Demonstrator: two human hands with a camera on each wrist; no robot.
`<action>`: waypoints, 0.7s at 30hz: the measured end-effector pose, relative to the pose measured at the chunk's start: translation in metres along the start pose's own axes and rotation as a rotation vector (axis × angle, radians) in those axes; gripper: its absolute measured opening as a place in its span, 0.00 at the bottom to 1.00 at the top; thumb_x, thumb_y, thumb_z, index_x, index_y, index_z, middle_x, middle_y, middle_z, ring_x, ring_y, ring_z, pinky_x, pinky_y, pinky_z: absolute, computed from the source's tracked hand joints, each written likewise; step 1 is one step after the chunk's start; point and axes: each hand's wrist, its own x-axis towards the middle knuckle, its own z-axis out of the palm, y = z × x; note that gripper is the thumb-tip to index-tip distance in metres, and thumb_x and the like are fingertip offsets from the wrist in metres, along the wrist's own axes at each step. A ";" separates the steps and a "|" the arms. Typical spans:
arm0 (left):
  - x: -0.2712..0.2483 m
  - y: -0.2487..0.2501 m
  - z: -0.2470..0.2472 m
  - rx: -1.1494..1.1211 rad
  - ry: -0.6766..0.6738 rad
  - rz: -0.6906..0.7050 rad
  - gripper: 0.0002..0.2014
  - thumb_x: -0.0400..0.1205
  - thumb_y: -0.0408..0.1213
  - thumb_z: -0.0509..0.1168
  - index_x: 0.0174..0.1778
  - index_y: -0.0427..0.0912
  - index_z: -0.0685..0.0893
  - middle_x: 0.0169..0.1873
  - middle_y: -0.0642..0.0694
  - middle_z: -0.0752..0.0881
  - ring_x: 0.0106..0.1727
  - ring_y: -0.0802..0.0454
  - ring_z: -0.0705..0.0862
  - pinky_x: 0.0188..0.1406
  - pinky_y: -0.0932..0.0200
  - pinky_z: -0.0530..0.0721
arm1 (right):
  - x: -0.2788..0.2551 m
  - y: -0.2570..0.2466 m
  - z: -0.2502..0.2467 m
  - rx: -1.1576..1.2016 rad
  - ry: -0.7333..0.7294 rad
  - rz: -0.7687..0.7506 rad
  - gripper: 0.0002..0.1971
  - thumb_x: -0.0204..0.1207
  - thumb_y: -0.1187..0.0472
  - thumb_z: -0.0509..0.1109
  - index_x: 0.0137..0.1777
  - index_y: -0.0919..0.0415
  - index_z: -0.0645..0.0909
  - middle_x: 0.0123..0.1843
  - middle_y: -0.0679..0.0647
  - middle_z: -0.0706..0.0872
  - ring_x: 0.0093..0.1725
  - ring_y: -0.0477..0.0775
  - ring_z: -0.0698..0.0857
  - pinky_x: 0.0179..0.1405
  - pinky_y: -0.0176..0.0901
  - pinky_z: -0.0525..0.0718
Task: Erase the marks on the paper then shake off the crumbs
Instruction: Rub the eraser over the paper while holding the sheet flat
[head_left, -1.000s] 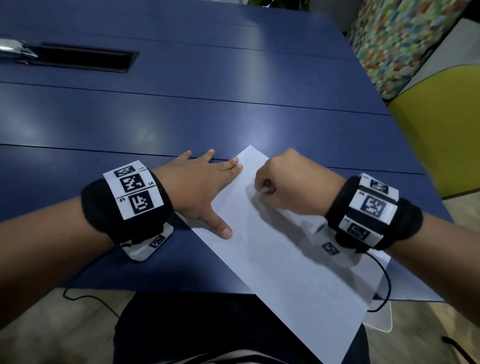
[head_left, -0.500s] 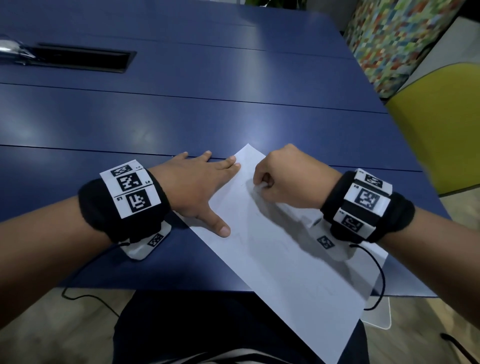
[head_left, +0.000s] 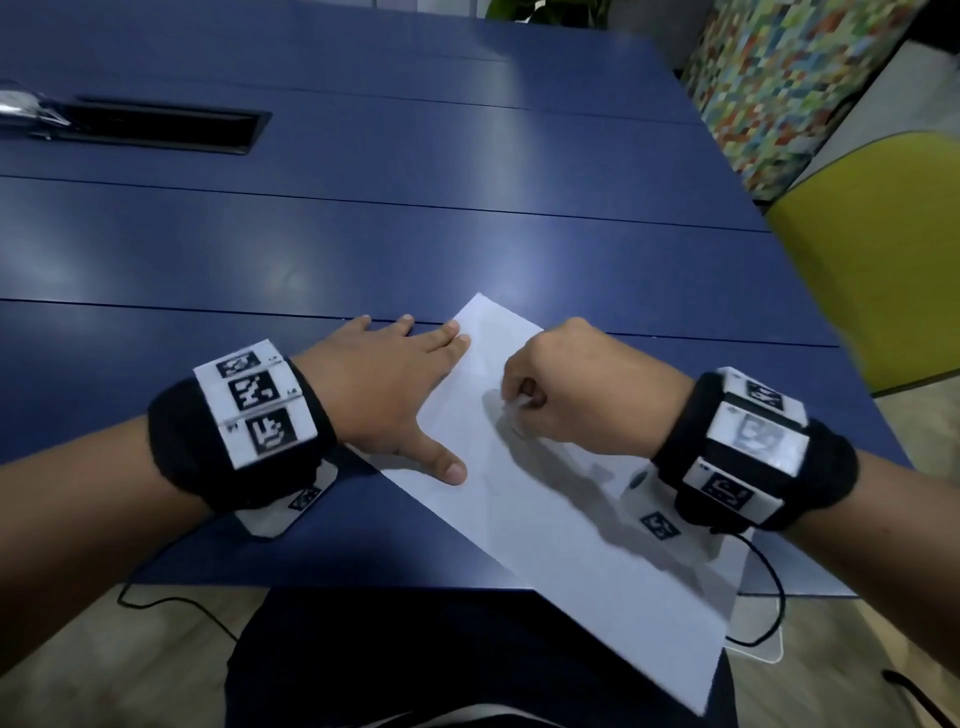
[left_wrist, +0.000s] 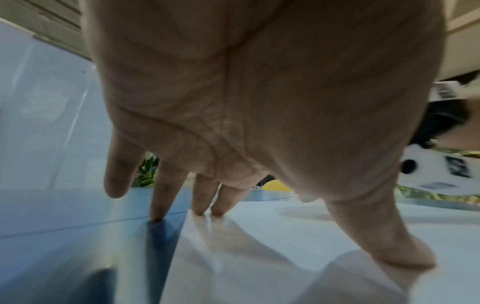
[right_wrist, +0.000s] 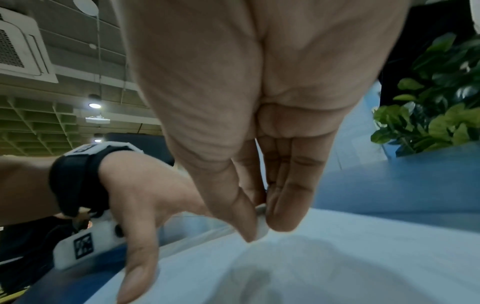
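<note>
A white sheet of paper (head_left: 561, 509) is lying at a slant on the blue table (head_left: 363, 234), its near corner hanging over the edge. The left hand (head_left: 384, 395) is pressing flat on its left edge. The right hand (head_left: 582, 389) is pinching a small white eraser (head_left: 519, 402) against the sheet.

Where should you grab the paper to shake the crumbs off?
Probably the near corner of the paper: it hangs past the table edge, so fingers can pinch it from below. The right hand would come from the near side.
</note>
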 end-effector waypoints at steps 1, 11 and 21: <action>-0.006 0.005 0.002 0.026 0.015 -0.025 0.73 0.60 0.93 0.51 0.93 0.49 0.39 0.93 0.53 0.43 0.93 0.39 0.52 0.90 0.32 0.52 | -0.006 0.006 -0.003 -0.013 0.017 0.015 0.08 0.73 0.60 0.69 0.47 0.53 0.90 0.39 0.48 0.90 0.39 0.54 0.86 0.42 0.53 0.89; -0.015 0.008 -0.003 0.051 0.046 0.056 0.70 0.63 0.88 0.63 0.93 0.52 0.40 0.93 0.52 0.43 0.93 0.42 0.46 0.90 0.33 0.51 | -0.037 0.020 0.002 0.036 -0.067 0.057 0.04 0.76 0.57 0.70 0.42 0.50 0.86 0.37 0.43 0.87 0.37 0.42 0.83 0.39 0.45 0.86; -0.004 0.002 0.007 0.053 0.017 0.053 0.73 0.60 0.90 0.61 0.91 0.55 0.32 0.92 0.55 0.35 0.93 0.41 0.42 0.88 0.26 0.49 | -0.012 -0.004 0.004 -0.005 -0.042 -0.019 0.06 0.75 0.62 0.69 0.44 0.52 0.88 0.40 0.48 0.88 0.40 0.53 0.84 0.41 0.52 0.86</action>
